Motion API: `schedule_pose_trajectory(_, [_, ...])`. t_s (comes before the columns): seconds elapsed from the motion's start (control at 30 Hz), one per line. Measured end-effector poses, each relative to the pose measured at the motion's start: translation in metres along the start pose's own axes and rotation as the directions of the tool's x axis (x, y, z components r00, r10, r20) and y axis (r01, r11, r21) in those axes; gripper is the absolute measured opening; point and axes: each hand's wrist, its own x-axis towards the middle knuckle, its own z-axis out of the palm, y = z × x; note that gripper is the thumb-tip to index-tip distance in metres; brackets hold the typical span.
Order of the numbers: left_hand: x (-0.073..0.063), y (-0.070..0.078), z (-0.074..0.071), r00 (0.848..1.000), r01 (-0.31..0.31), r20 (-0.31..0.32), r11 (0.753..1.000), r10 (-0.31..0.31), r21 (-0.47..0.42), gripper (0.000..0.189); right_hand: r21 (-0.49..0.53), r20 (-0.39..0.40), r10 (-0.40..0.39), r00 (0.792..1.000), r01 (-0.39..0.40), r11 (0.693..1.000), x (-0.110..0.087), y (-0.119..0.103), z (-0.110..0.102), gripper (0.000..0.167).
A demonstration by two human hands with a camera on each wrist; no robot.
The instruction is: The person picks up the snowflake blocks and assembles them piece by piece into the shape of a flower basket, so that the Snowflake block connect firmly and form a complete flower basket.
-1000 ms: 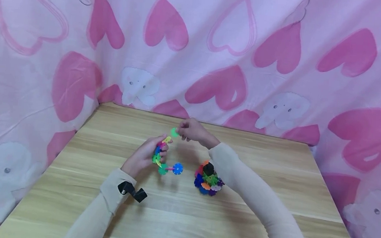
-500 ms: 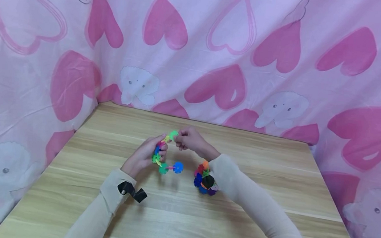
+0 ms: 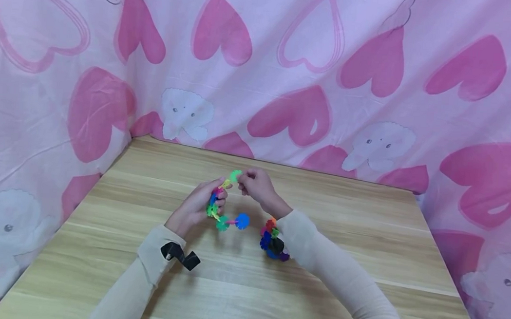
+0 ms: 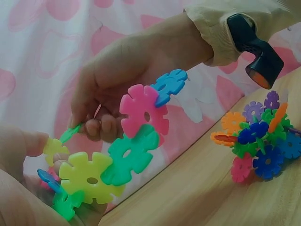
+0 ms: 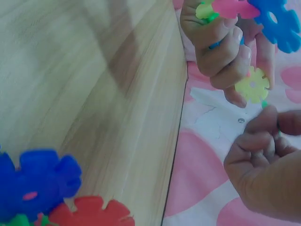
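Note:
My left hand [image 3: 194, 205] grips a curved chain of interlocking plastic snowflake discs. The chain has a yellow disc [image 5: 249, 87] at the thumb, and further along come a larger yellow disc [image 4: 75, 175], a teal disc [image 4: 121, 172], a pink disc [image 4: 134, 110] and a blue disc [image 3: 242, 221] at its free end. Between thumb and fingers, my right hand [image 3: 260, 189] pinches a light green disc [image 3: 235, 176]. That disc's edge is right at the yellow end of the chain. Curled fingers of the left hand hide the chain's middle.
A ball-like cluster of joined discs [image 4: 254, 134] in several colours sits on the wooden table [image 3: 212, 288], partly covered by the right sleeve [image 3: 307, 241] in the head view. A pink curtain [image 3: 262, 43] with hearts stands behind and at both sides.
The right hand brought the green disc down against the chain's yellow end, then rose slightly with it. The left hand and chain shifted slightly to the right.

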Motion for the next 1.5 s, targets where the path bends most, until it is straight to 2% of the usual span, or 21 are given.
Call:
schedule_pose_trajectory(0.1, [-0.001,0.0,-0.001,1.0,0.005,0.009,1.0,-0.005,0.003,0.035,0.027,-0.021,0.001,1.0,-0.001,1.0,0.0,0.0,0.001,0.026])
schedule_pose_trajectory(0.3, [-0.001,0.0,0.0,1.0,-0.008,0.024,1.0,0.008,0.01,0.035,0.016,0.036,-0.013,0.999,0.013,1.0,-0.004,0.003,0.005,0.023])
schedule_pose_trajectory(0.47, [0.0,-0.001,0.001,1.0,-0.019,0.02,1.0,0.019,0.015,0.029,0.121,0.01,0.018,1.0,-0.019,0.992,-0.007,0.007,0.012,0.024])
schedule_pose_trajectory(0.63, [0.0,0.001,0.006,0.999,-0.03,-0.039,0.999,0.031,0.027,0.025,0.253,-0.025,0.055,0.998,-0.047,0.966,-0.009,0.006,0.02,0.025])
schedule_pose_trajectory(0.77, [0.002,0.004,0.008,0.997,-0.041,-0.065,0.997,0.045,0.064,0.024,0.315,-0.01,0.059,0.998,-0.053,0.948,-0.009,0.005,0.021,0.024])
schedule_pose_trajectory(0.83, [0.003,0.005,0.008,0.998,-0.037,-0.052,0.996,0.041,0.078,0.026,0.32,0.009,0.058,0.998,-0.058,0.946,-0.009,0.005,0.019,0.024])
schedule_pose_trajectory(1.03, [0.003,0.006,0.006,1.0,-0.004,-0.03,0.994,0.007,0.114,0.026,0.293,0.09,0.065,0.994,-0.089,0.952,-0.007,0.008,0.012,0.03])
schedule_pose_trajectory(1.27, [0.004,0.004,0.004,0.999,0.006,-0.032,0.988,-0.001,0.152,0.027,0.256,0.15,0.064,0.987,-0.101,0.961,-0.007,0.01,0.007,0.033])
schedule_pose_trajectory(1.4, [0.004,0.003,0.002,1.0,0.025,0.007,0.978,-0.027,0.206,0.029,0.13,0.236,0.082,0.968,-0.115,0.985,-0.006,0.011,-0.005,0.028])
schedule_pose_trajectory(1.5, [0.004,0.005,0.001,0.999,0.009,0.037,0.964,-0.02,0.267,0.029,-0.001,0.3,0.066,0.952,-0.069,0.998,-0.004,0.007,-0.017,0.011])
